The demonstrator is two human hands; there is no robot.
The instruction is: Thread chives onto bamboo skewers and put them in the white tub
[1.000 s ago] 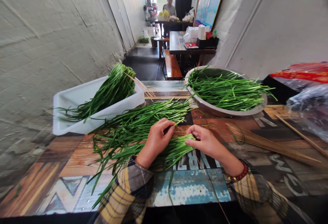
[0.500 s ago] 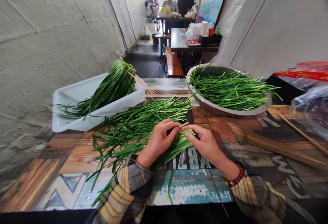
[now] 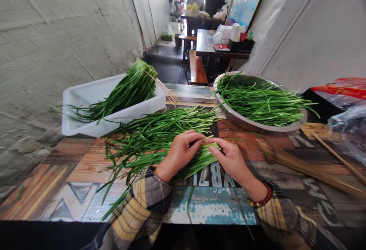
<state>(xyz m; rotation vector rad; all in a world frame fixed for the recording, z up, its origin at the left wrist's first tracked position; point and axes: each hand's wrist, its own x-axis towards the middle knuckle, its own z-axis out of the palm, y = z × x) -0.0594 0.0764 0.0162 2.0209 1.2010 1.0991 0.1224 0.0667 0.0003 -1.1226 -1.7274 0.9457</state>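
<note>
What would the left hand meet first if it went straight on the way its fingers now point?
Probably the fingers of the right hand, just ahead of the left hand; whether the two touch is unclear.

The left fingers [image 3: 198, 136] and right fingers [image 3: 216, 141], clearly parted a second ago, now nearly meet, and a pale stalk end [image 3: 209, 137] has come into view between their tips
</note>
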